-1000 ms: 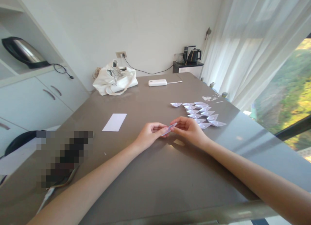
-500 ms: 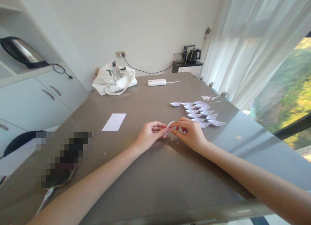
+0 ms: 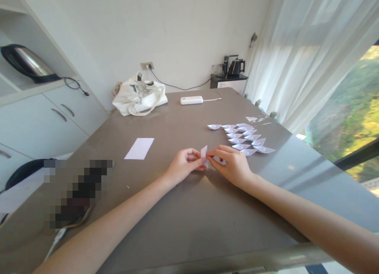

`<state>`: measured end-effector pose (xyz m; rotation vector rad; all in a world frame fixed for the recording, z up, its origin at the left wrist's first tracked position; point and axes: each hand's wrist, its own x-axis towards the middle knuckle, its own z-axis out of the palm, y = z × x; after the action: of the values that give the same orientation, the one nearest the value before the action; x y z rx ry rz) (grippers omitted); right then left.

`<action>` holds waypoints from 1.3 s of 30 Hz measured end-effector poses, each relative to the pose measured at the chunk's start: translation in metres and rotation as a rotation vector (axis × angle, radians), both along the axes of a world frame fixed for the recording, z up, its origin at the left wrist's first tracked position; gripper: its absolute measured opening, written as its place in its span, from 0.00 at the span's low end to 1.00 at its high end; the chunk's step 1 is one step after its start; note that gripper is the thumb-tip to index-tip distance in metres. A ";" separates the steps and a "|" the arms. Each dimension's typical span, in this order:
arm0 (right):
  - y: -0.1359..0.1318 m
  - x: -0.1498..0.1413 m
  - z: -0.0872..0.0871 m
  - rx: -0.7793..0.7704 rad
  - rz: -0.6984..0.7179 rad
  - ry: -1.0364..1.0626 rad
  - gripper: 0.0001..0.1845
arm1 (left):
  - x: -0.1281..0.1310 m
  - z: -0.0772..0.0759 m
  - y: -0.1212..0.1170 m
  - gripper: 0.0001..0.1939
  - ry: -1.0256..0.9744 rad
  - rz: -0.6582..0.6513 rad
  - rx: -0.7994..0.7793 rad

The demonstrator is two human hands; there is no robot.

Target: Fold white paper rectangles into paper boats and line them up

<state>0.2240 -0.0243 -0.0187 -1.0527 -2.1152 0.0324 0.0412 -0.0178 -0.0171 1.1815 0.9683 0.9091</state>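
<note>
A small folded piece of white paper (image 3: pixel 204 151) is held up between my two hands, just above the table. My left hand (image 3: pixel 186 163) pinches its left side between thumb and fingers. From the right, the thumb and fingertips of my right hand (image 3: pixel 232 162) close on its other edge. Part of the paper is hidden behind my fingers. Several folded white paper boats (image 3: pixel 236 141) stand in rows just beyond my right hand. To the left of my left hand lies a flat stack or sheet of white paper (image 3: pixel 139 149).
On the brown table (image 3: pixel 177 234) sit a white handbag (image 3: pixel 140 96) and a white power bank (image 3: pixel 191 100) with a short cable. Paper scraps (image 3: pixel 251 119) lie near the right edge. A blurred-out dark object (image 3: pixel 81 195) with a cable is at the left.
The folded paper has turned from a slant to nearly upright. My right-hand fingers have shifted slightly on it; my left hand has barely moved.
</note>
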 end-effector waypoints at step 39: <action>0.001 0.004 -0.004 0.112 -0.003 -0.065 0.11 | -0.005 0.003 0.002 0.12 -0.211 -0.206 -0.125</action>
<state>0.2276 -0.0231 -0.0225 -1.0027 -2.1469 -0.1215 0.0366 -0.0159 -0.0145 1.0349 0.7094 0.7791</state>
